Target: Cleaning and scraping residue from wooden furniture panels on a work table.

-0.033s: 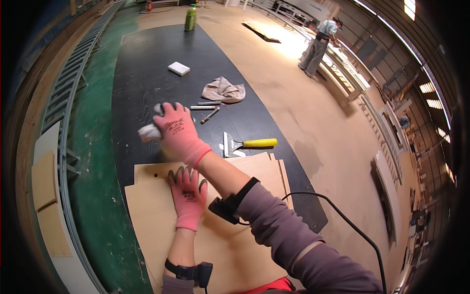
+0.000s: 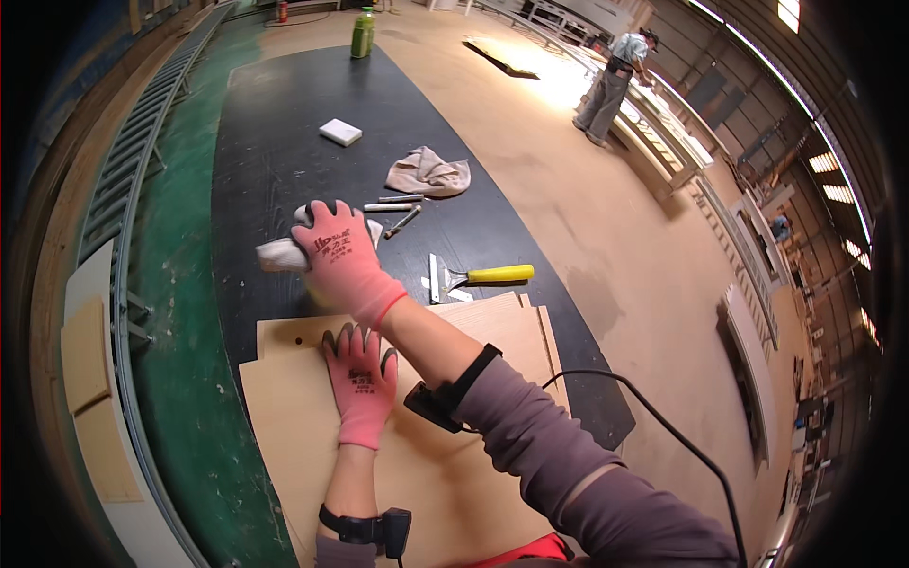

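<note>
In the head view, I hold a bunched white cloth point(image 2: 281, 254) in my right hand point(image 2: 343, 254), its fingers bent down around it; the cloth sticks out to the left of my glove, and a paler bit shows on its right. Something yellowish beneath this palm is too blurred to tell. My left hand point(image 2: 361, 386) lies palm down on the pale wooden panels point(image 2: 445, 492), nearer to me, its fingers extended and gripping nothing, the thumb set apart on the right. Both gloves are pink with dark fingertips, and a dark band circles each wrist. The panels lie stacked on the black desk point(image 2: 275, 114), their edges not quite lined up.

Just past their far edge lies a scraper point(image 2: 500, 275), yellow handle pointing right, with white scraps point(image 2: 460, 295) by its blade. Beyond my right hand, slim sticks point(image 2: 392, 207) lie close together, near a crumpled beige rag point(image 2: 428, 173). Farther off are a white block point(image 2: 341, 132) and, at the far end, a green bottle point(image 2: 363, 34). A co-worker point(image 2: 611, 90) stands at the upper right, bent over another workbench point(image 2: 684, 176).
</note>
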The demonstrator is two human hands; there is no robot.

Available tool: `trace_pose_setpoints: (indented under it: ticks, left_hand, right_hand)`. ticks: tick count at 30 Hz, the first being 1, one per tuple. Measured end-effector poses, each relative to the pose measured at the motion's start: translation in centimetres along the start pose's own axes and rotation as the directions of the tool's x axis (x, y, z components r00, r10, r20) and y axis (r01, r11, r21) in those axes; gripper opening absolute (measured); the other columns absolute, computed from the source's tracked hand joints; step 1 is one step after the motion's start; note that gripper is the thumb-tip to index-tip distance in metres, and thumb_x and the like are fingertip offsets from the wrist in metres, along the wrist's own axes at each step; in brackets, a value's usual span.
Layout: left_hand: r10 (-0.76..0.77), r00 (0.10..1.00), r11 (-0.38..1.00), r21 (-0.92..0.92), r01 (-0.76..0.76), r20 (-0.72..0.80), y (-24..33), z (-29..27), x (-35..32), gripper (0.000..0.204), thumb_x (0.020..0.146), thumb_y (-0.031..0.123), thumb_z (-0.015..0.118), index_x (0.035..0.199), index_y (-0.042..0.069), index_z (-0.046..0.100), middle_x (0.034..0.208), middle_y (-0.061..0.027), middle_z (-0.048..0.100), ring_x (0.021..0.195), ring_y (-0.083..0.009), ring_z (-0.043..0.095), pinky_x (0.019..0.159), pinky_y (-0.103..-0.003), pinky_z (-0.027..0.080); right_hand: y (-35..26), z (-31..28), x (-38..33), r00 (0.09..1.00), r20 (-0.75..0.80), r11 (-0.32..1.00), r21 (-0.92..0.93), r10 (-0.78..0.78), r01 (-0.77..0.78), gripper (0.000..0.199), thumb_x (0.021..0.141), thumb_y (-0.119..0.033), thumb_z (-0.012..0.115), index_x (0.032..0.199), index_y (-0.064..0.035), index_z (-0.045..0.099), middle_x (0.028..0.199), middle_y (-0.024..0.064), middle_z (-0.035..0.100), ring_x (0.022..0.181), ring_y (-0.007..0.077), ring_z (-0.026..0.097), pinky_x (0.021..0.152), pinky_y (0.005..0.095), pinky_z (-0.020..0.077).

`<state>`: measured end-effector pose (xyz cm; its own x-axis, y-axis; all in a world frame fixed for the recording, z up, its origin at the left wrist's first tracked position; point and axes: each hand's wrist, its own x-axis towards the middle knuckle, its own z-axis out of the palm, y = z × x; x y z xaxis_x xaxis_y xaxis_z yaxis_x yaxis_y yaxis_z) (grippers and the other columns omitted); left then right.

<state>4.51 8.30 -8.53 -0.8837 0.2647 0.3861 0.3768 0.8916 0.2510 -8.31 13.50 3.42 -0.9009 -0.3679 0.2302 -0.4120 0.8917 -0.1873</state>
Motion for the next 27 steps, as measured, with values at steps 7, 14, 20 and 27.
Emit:
trace_pose_setpoints:
  ticks: [7,14,20,27]
  left_hand:
    - [-0.038,0.990,0.999,-0.033,0.043,0.138,-0.5,-0.4,0.3,0.039,0.074,0.028,0.059,0.104,0.004,0.050,0.113,-0.0149,0.047,0.115,-0.0302,0.038,0.100,-0.054,0.023]
    - [-0.136,0.974,0.975,-0.147,0.164,0.183,-0.3,0.2,1.1,0.046,0.076,0.028,0.059,0.113,0.002,0.052,0.118,-0.0174,0.047,0.114,-0.0332,0.039,0.103,-0.050,0.019]
    - [-0.434,0.900,0.626,-0.706,0.332,0.039,1.6,1.4,5.3,0.036,0.081,0.017,0.054,0.111,-0.003,0.051,0.113,-0.0216,0.050,0.108,-0.0346,0.045,0.094,-0.040,0.034]
    - [-0.456,0.794,-0.136,-0.913,0.385,0.402,4.4,4.3,7.3,0.028,0.088,0.009,0.045,0.109,-0.006,0.053,0.101,-0.0134,0.060,0.092,-0.0184,0.057,0.083,-0.027,0.044]
  right_hand:
    - [-0.3,-1.6,-2.3,0.986,-0.155,0.990,0.118,-0.053,0.072,0.082,0.055,-0.025,0.074,0.127,-0.0110,0.037,0.128,0.0205,0.031,0.121,0.0379,0.028,0.097,0.0521,0.0249]
    - [6.3,-4.2,-6.6,0.951,-0.305,0.891,0.444,0.050,0.096,0.087,0.058,-0.018,0.074,0.131,-0.0044,0.028,0.128,0.0258,0.031,0.119,0.0407,0.031,0.099,0.0441,0.0271]
    - [15.8,-2.6,-8.7,0.908,-0.112,0.664,0.719,0.403,-0.206,0.059,0.076,-0.014,0.059,0.130,-0.0062,0.036,0.128,0.0193,0.038,0.119,0.0319,0.038,0.097,0.0334,0.0327]
    - [19.8,0.4,-7.8,0.926,0.038,0.805,0.482,0.375,-0.346,0.039,0.076,-0.015,0.058,0.113,-0.0045,0.053,0.112,0.0165,0.052,0.103,0.0304,0.050,0.090,0.0332,0.0379]
